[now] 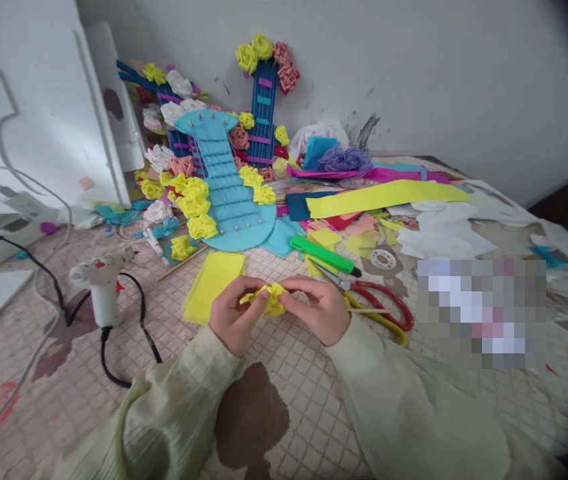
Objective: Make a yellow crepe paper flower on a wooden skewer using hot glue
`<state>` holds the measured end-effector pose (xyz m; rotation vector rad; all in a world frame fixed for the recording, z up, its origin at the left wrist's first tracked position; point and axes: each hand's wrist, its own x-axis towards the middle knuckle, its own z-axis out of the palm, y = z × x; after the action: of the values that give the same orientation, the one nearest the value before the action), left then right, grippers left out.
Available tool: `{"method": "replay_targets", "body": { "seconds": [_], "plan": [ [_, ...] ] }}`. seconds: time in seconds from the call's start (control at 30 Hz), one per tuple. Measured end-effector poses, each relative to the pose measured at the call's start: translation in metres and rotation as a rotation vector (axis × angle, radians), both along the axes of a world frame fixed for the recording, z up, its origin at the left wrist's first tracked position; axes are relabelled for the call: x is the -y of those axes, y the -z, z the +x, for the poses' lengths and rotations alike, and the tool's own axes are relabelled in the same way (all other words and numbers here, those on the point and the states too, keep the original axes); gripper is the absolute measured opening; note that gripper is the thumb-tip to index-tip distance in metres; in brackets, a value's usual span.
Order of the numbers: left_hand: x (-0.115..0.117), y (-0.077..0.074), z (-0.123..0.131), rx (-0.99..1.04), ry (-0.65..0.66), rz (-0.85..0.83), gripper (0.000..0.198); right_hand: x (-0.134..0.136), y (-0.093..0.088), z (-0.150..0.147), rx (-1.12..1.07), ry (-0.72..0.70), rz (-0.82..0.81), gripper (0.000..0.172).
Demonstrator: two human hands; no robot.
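Between my two hands, just above the table, is a crumpled yellow paper flower [275,300]. The fingers of my left hand [237,310] pinch its left side. My right hand [317,307] grips the flower's right edge between thumb and fingers. Flat yellow paper sheets [214,283] lie beside and partly behind my left hand. Close to my right hand are red-and-yellow-handled scissors [384,303], partly covered by that hand, and a green utility knife [324,255]. Beyond my hands leans a light-blue paper guitar [229,187] trimmed with yellow flowers.
A white glue gun [104,290] with a black cord stands at the left. Dark-blue guitar necks [263,110] with paper flowers lean on the wall. A yellow paper strip [389,199] and white paper [444,230] lie at the right. A pixelated patch hides something there.
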<state>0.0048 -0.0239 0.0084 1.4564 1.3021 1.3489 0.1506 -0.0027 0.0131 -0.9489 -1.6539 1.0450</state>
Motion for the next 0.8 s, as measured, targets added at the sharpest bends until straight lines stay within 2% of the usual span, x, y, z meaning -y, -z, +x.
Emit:
{"method": "replay_targets", "body": {
  "seconds": [0.13,0.3,0.47,0.53,0.6,0.8],
  "plan": [
    [-0.002,0.006,0.002,0.161,0.002,-0.105,0.009,0.001,-0.001,0.000,0.029,0.001,0.146,0.013],
    [-0.001,0.008,0.002,0.163,0.017,-0.104,0.009,0.001,-0.004,0.001,0.056,0.004,0.199,0.013],
    [0.001,0.003,-0.002,-0.075,0.079,0.113,0.009,0.001,-0.006,0.001,0.055,-0.040,0.139,0.007],
    [0.002,0.002,-0.003,-0.107,0.092,0.161,0.009,0.000,-0.006,0.001,0.028,-0.056,0.162,0.007],
    [0.002,0.000,-0.002,-0.044,0.089,0.124,0.007,0.000,-0.006,0.001,0.000,-0.069,0.214,0.008],
    [0.001,-0.003,0.002,0.250,0.118,-0.160,0.009,0.002,-0.008,0.001,0.063,-0.025,0.313,0.009]
  ]
}}
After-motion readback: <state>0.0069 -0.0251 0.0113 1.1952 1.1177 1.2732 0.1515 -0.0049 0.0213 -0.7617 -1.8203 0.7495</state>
